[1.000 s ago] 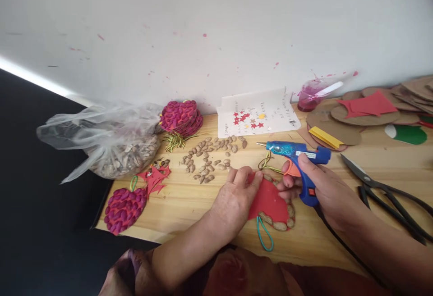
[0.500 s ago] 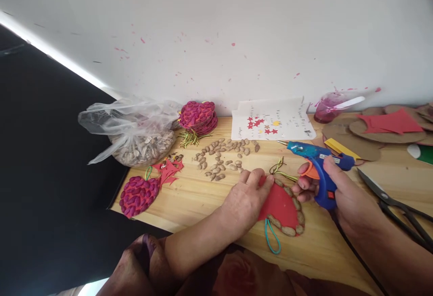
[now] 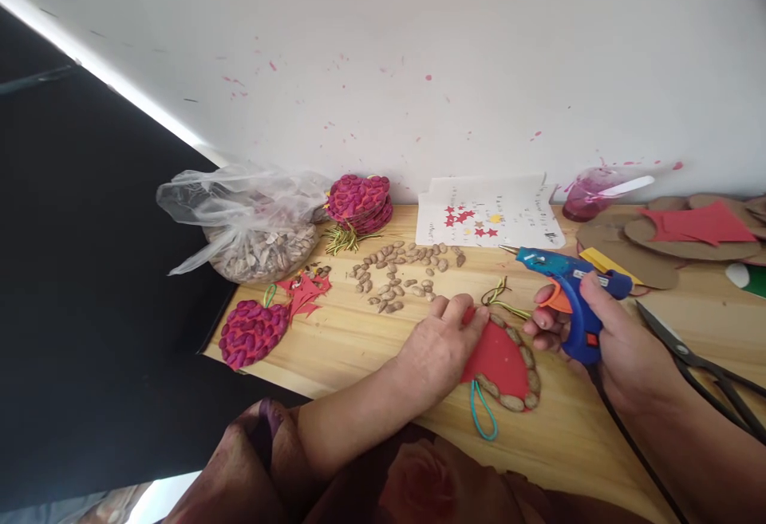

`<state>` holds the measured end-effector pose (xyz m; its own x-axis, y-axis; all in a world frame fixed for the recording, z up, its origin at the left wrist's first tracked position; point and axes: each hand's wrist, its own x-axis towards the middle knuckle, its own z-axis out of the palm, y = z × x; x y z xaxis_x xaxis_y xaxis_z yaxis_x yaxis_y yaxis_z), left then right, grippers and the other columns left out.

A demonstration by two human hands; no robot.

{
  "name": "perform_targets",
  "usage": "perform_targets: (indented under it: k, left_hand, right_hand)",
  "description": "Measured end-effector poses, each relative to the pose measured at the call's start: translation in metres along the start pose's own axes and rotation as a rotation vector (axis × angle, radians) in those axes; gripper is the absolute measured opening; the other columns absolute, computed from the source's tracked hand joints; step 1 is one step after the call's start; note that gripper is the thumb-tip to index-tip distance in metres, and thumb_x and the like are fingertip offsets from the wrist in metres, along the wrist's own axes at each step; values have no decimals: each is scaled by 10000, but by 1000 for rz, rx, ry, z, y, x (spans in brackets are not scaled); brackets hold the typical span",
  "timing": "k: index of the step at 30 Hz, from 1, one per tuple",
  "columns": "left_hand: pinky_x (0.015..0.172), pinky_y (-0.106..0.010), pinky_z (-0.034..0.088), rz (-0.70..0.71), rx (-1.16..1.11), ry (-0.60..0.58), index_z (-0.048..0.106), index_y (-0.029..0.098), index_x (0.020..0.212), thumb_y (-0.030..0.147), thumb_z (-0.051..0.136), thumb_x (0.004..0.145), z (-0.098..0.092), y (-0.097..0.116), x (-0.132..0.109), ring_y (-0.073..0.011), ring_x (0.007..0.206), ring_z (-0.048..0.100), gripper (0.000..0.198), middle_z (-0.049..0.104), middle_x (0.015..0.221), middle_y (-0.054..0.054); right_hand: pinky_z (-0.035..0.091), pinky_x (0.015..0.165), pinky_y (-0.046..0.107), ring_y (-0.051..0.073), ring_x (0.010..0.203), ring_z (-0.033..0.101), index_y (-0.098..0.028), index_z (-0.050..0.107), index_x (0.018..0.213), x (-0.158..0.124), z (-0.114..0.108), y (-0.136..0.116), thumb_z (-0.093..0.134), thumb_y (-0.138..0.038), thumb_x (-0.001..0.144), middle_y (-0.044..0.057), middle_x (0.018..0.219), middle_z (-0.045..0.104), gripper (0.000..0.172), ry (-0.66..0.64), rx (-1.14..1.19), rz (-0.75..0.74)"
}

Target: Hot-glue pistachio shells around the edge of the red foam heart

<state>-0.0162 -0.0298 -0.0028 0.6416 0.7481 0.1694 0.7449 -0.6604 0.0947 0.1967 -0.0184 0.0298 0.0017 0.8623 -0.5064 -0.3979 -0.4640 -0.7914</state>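
Note:
My right hand is wrapped around a blue glue gun with an orange trigger; its metal tip points left above the table. My left hand rests on a red cutout, fingers bent and pressed down at its upper edge. Whether a shell lies beneath those fingertips is hidden. Peanut shells line the cutout's right and lower edge. A turquoise cord loop sticks out from its lower side, and yellow-and-dark strings lie by its top.
Loose peanuts lie beyond my left hand. Further left are a plastic bag of shells, red scraps and a purple shell-covered piece. Paper with stars lies at the back. Black scissors and cardboard discs are at right.
The view has shifted slightly, so most things appear a little further right. Both hands keep nearly the same pose, the glue gun still in my right.

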Motion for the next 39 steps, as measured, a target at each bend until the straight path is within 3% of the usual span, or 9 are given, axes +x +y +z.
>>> perform_targets:
  k: [5,10,15,24,33,39]
  left_hand:
    - [982,-379,518,13,-11,24,458,101,1378,137,419,974,2,0,1,-246,1084,523,408,518,1256,-156]
    - [953,-355,529,28,26,5,483,92,1341,134,412,976,-3,0,2,-233,1062,527,374,536,1229,-152]
    - [1002,-363,504,8,16,-23,467,104,1374,146,431,976,-2,0,2,-238,1089,523,402,523,1266,-151]
    - [1005,-375,499,9,10,-44,466,95,1387,145,448,980,-1,1,1,-255,1118,516,410,521,1264,-155]
    - [980,-380,539,-34,-31,-39,493,143,1365,131,465,972,-3,2,3,-255,1135,534,395,522,1294,-132]
    - [1008,-406,526,-2,-80,59,530,114,1341,113,471,963,6,-1,-2,-254,1121,557,383,545,1273,-157]
  right_hand:
    - [538,544,257,223,723,702,-265,701,767,1,-1,-1,624,-604,850,36,638,609,357,-31,26,11]
    - [559,502,271,249,672,700,-231,709,750,8,-6,3,787,-665,623,38,601,626,459,-61,15,-83]
    - [563,484,254,225,624,686,-213,720,761,11,-9,5,817,-663,578,36,580,633,495,-63,26,-91]
    - [566,495,245,200,602,680,-201,714,793,14,-14,8,672,-654,772,36,592,639,455,-111,37,-111]
    - [569,463,270,218,611,704,-212,656,800,14,-14,9,659,-648,792,32,663,662,436,-130,57,-113]
    - [566,476,254,197,588,701,-207,648,813,13,-13,7,566,-577,898,25,635,656,388,-142,62,-119]
